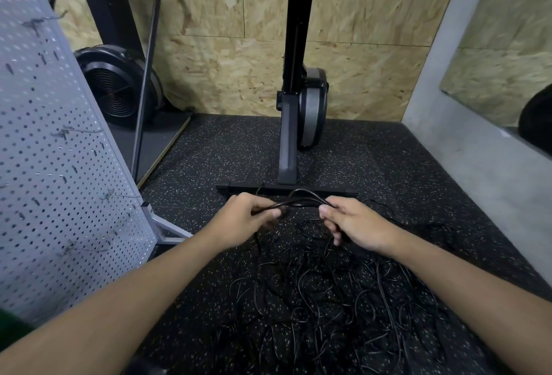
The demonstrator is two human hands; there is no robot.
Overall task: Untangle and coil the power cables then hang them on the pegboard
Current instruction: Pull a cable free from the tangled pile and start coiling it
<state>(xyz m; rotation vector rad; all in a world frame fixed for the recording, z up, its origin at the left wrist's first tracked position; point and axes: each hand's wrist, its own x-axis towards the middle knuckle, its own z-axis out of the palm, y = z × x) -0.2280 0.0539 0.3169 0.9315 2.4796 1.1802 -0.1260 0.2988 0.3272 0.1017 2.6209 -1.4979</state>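
Nearest the camera, a tangled heap of black power cables (pixel 328 300) lay on the speckled rubber floor (pixel 194 270). Just beyond it, the left hand (pixel 245 219) and right hand (pixel 352 225) each had fingers curled round a looped cable strand (pixel 298 202) held between them, above the heap. A rowing machine's foot bar (pixel 239 188) lay behind the hands. The grey pegboard (pixel 59 165) with wire hooks (pixel 68 132) stood at left, well apart from the cables, and a chipboard wall (pixel 224 75) rose farthest back.
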